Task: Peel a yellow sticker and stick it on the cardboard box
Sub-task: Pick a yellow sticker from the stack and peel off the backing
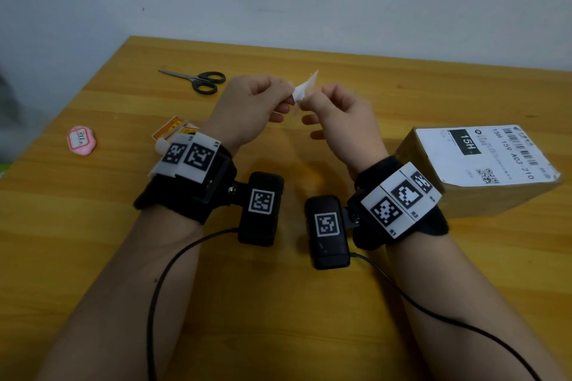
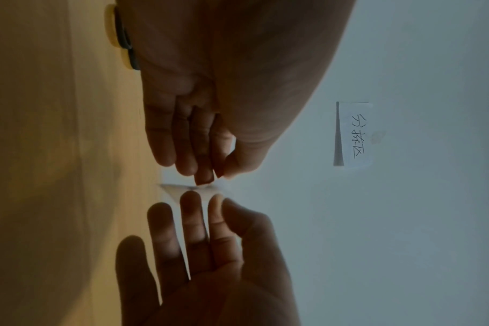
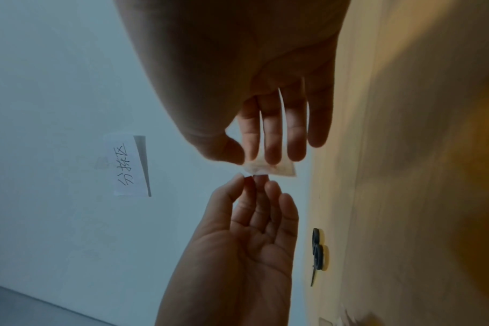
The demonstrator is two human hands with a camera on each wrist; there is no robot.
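Observation:
A small sticker piece [image 1: 305,88], white to pale cream from here, is held in the air above the table. My left hand [image 1: 291,96] pinches its left edge between thumb and forefinger. My right hand [image 1: 310,99] pinches its right edge, fingertips almost touching the left ones. In the right wrist view the sticker piece [image 3: 274,169] shows as a thin pale flap under the right fingertips [image 3: 271,157]. I cannot tell sticker from backing. The cardboard box [image 1: 458,195], with a white shipping label on top, stands on the table to the right of my right wrist.
Black-handled scissors [image 1: 198,79] lie at the far left of the wooden table [image 1: 278,303]. More yellow-red stickers [image 1: 168,130] lie partly hidden under my left wrist. A pink tag [image 1: 81,140] sits near the left edge. A paper note [image 2: 355,134] hangs on the wall.

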